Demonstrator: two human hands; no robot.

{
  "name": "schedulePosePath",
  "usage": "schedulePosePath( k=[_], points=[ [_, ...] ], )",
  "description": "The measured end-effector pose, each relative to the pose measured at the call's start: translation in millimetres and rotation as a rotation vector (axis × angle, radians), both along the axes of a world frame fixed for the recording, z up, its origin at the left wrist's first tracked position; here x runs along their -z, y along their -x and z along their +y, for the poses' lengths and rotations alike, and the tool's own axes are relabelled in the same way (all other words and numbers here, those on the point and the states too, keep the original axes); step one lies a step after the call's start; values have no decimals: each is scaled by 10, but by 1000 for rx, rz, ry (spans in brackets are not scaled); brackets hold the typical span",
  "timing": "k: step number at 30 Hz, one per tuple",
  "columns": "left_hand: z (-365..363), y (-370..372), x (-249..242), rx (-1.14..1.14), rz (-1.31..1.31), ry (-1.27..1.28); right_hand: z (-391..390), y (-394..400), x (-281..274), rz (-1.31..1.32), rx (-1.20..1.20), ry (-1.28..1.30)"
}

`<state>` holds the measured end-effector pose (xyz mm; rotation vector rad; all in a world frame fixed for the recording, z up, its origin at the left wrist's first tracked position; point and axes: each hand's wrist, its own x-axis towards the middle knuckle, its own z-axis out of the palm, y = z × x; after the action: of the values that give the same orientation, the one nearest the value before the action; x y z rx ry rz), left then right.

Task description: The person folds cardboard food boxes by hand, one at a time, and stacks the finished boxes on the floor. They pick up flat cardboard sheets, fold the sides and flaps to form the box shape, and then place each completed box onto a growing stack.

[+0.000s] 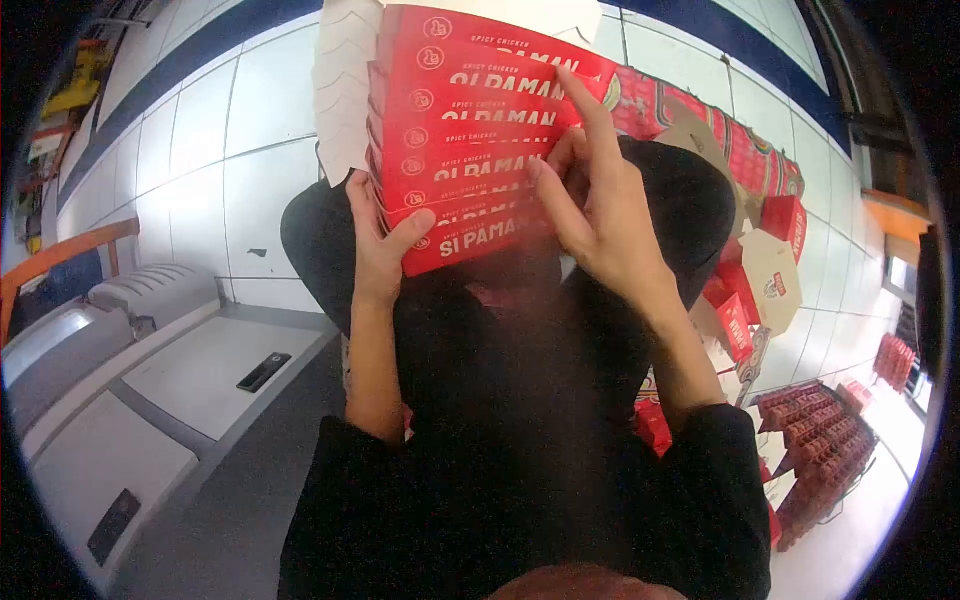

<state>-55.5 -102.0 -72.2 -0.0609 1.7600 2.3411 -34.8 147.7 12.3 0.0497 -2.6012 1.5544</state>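
Note:
A fanned stack of flat red food cartons (pixel 450 150) printed "SI PAMAN" and "Spicy Chicken" lies before me over my lap. Cream-coloured flaps (pixel 350 90) stick out along its left side and top. My left hand (pixel 382 245) grips the lower left edge, its thumb on the front face and the other fingers mostly hidden behind. On the right side of the stack is my right hand (pixel 610 220), with the index finger stretched up along the cartons, the thumb apart from it and the other fingers bent. It holds nothing that I can see.
Opened and folded red and cream cartons (pixel 770 280) lie on the floor to my right. Beyond them are bundled stacks of folded cartons (pixel 815 440). A patterned red mat (pixel 720 130) is at the upper right. A grey-white chest with lids (pixel 210 370) stands at my left on white tiles (pixel 270 100).

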Motion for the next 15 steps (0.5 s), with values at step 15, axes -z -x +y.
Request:
schedulePosePath(
  k=[15],
  points=[
    [19, -231, 315, -10, 82, 57, 1246, -198, 47, 507, 378, -239]
  ],
)
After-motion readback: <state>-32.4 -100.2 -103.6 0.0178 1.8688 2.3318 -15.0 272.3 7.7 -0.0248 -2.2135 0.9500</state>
